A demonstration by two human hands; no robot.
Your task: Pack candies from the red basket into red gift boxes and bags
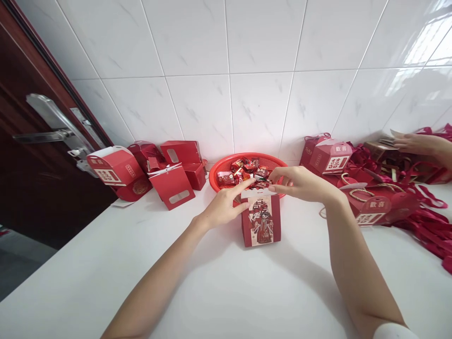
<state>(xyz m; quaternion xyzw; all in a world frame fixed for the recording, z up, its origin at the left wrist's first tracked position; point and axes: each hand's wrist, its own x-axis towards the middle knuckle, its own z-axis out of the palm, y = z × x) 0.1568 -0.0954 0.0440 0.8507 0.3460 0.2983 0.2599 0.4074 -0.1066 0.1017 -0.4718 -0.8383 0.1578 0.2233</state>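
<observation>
A red box with a printed picture of two figures (262,221) stands upright on the white table, its pale scalloped top edge showing. My left hand (229,202) is at the box's upper left, thumb and forefinger apart, the thumb by its front and the forefinger over the top. At the upper right of the box is my right hand (294,183), fingers bent over the top edge; whether they pinch anything is hidden. Just behind the box, wrapped sweets (226,178) lie in a red plastic basket (216,168).
Several red boxes (115,172) stand at the left near a dark door (35,155). At the right are more red boxes (326,157), a heap of crimson ribbons (429,228) and another person's hand (420,145). A tiled wall (197,103) rises behind the table (219,296).
</observation>
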